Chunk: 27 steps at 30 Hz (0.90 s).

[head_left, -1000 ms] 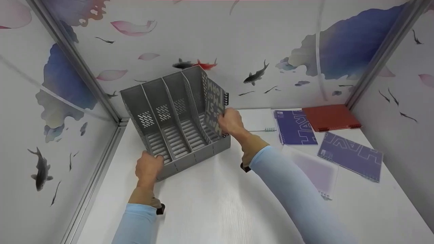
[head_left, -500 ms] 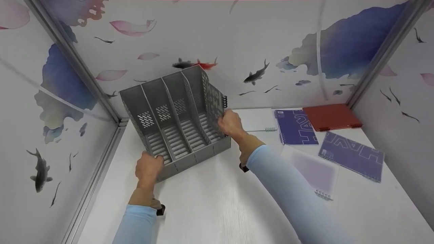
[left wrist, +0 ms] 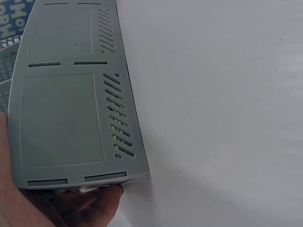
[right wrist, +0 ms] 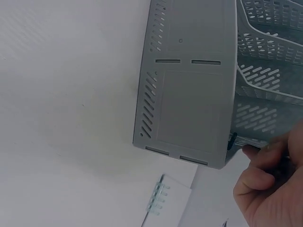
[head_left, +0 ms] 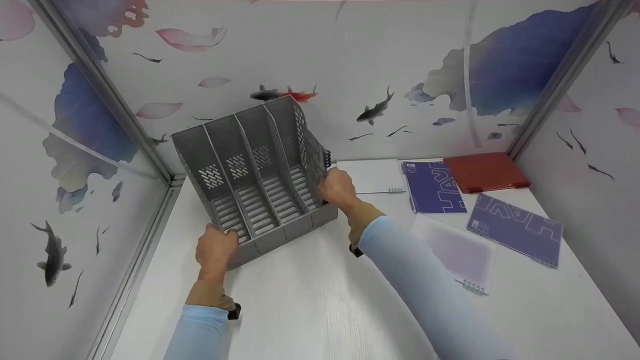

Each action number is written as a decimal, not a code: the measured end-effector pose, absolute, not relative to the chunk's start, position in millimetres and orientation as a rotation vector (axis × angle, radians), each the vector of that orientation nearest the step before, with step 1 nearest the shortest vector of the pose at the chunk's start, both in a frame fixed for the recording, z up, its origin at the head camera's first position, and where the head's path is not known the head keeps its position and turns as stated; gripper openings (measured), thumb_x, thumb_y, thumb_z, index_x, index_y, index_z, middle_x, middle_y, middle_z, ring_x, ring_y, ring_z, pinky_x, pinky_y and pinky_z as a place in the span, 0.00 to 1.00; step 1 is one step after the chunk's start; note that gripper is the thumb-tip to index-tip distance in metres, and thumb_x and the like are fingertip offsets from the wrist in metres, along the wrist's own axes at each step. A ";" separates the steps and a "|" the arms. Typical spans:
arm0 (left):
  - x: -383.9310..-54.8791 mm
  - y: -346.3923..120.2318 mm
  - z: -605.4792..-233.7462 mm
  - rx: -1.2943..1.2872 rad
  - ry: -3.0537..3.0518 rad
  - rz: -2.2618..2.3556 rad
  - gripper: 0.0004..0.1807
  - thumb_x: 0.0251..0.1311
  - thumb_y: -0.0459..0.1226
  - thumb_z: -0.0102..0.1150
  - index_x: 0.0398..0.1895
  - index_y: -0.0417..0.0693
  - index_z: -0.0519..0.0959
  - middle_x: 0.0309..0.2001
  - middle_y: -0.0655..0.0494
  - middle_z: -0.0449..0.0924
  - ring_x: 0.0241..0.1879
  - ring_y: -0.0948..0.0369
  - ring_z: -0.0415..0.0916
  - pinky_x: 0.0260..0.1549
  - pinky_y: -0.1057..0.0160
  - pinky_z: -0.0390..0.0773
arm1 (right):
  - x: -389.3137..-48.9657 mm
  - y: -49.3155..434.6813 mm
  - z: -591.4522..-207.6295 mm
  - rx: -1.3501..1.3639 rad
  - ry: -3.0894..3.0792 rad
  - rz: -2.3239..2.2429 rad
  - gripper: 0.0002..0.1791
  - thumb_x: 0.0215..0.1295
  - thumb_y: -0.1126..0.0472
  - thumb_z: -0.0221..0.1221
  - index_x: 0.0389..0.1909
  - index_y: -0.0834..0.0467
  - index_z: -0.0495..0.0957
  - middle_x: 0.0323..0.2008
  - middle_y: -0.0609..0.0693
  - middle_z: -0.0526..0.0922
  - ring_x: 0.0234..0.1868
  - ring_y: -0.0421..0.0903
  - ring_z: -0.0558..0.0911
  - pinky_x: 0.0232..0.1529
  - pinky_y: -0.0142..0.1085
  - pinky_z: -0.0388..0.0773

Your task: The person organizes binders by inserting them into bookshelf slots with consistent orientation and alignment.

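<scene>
A grey desktop file rack (head_left: 272, 235) with several upright compartments stands at an angle on the table. My left hand (head_left: 216, 250) grips its front left corner, thumb on top; in the left wrist view, fingers (left wrist: 106, 203) curl around the rack's end. My right hand (head_left: 340, 187) holds a spiral notebook (head_left: 316, 152) at the rack's right end, in the rightmost compartment. The notebook's black coil (head_left: 327, 159) shows just above the hand. In the left wrist view its blue lettered cover (left wrist: 13, 20) appears beyond the dividers. The right hand hides much of the notebook.
Right of the rack lie a white notebook (head_left: 372, 175), a blue-purple notebook (head_left: 434, 187), a red one (head_left: 485, 172), another purple one (head_left: 517, 230) and a translucent-covered one (head_left: 457, 255). Printed wall panels (head_left: 350, 50) enclose the white table (head_left: 300, 310).
The notebook has gone down into the rightmost compartment; its lettered cover has turned mostly out of sight in the head view. The left hand and rack stay in place.
</scene>
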<state>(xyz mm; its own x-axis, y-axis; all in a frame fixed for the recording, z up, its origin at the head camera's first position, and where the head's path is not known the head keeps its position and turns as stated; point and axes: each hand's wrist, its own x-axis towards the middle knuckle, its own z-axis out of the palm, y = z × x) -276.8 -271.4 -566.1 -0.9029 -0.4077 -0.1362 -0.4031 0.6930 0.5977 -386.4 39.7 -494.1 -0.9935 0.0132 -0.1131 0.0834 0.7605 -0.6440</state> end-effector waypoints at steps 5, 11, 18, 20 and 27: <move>-277.0 -270.8 -565.0 0.688 -2.887 -1.021 0.40 0.75 0.48 0.50 0.78 0.24 0.66 0.65 0.22 0.83 0.62 0.29 0.85 0.56 0.33 0.84 | -390.7 39.3 -499.6 0.103 2.841 -1.063 0.14 0.83 0.62 0.51 0.53 0.63 0.84 0.42 0.51 0.81 0.40 0.49 0.78 0.40 0.42 0.76; -276.1 -270.3 -565.0 0.680 -2.882 -1.014 0.39 0.76 0.48 0.50 0.78 0.24 0.67 0.63 0.23 0.84 0.60 0.30 0.87 0.54 0.35 0.85 | -395.5 39.3 -508.0 0.067 2.864 -1.108 0.12 0.81 0.62 0.53 0.49 0.62 0.84 0.39 0.50 0.81 0.38 0.47 0.78 0.37 0.39 0.76; -275.4 -269.2 -568.9 0.657 -2.884 -1.008 0.41 0.75 0.48 0.49 0.79 0.22 0.66 0.62 0.22 0.85 0.57 0.30 0.88 0.50 0.36 0.87 | -400.1 45.1 -518.1 -0.150 3.068 -0.649 0.17 0.81 0.58 0.54 0.26 0.53 0.74 0.26 0.48 0.77 0.28 0.46 0.75 0.30 0.43 0.75; -275.8 -269.7 -569.4 0.653 -2.890 -0.999 0.42 0.74 0.48 0.49 0.80 0.21 0.64 0.63 0.21 0.84 0.59 0.29 0.88 0.52 0.34 0.87 | -401.1 46.7 -518.6 -0.175 3.081 -0.577 0.18 0.82 0.57 0.53 0.27 0.55 0.76 0.27 0.49 0.78 0.28 0.46 0.76 0.32 0.45 0.78; -277.8 -272.4 -568.6 0.657 -2.898 -0.968 0.36 0.73 0.47 0.51 0.73 0.25 0.72 0.58 0.25 0.87 0.56 0.32 0.89 0.50 0.37 0.87 | -403.6 49.5 -516.6 -0.183 3.045 -0.579 0.18 0.85 0.58 0.51 0.36 0.59 0.85 0.31 0.50 0.81 0.30 0.47 0.78 0.33 0.43 0.78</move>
<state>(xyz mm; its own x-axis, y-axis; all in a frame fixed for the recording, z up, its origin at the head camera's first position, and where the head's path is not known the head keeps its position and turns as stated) -277.8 -272.4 -568.6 -0.9115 -0.3948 -0.1151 -0.3848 0.7199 0.5776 -403.6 49.5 -516.6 -0.9924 -0.1225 -0.0140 -0.1088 0.9235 -0.3679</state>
